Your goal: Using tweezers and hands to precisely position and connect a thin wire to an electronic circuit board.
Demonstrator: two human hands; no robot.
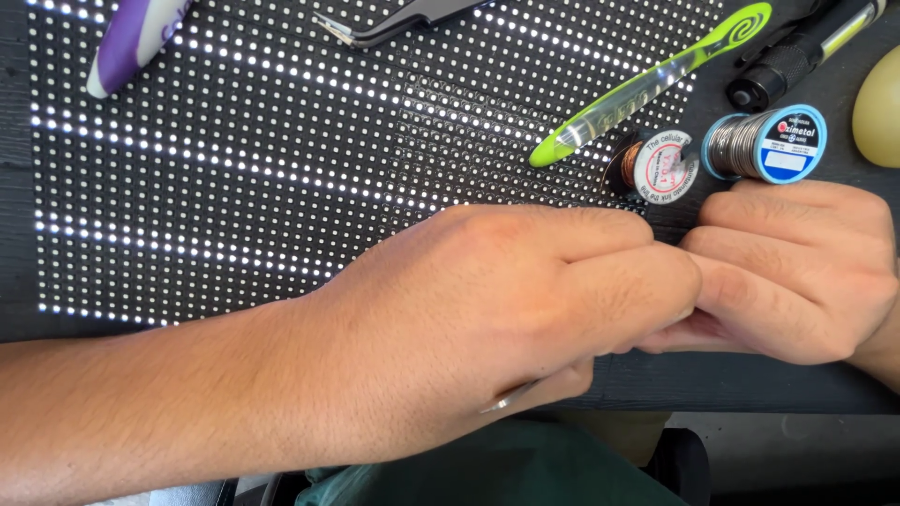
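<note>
My left hand (487,319) reaches in from the lower left and rests at the lower right corner of a black LED dot panel (234,169). Its fingers are curled around a thin metal tool (511,401), whose pointed end sticks out under the palm. My right hand (797,272) sits right beside it, fingers curled into a loose fist, fingertips touching those of the left hand. Whatever lies between the fingertips is hidden. Both hands lie near the front edge of the dark table (750,379).
Just beyond the hands lie a small copper braid spool (656,167), a solder spool with blue rims (764,142) and a green toothbrush (656,80). A black pen-like tool (797,56), a yellowish rounded object (879,94), metal tweezers (394,21) and a purple-white handle (131,37) lie farther back.
</note>
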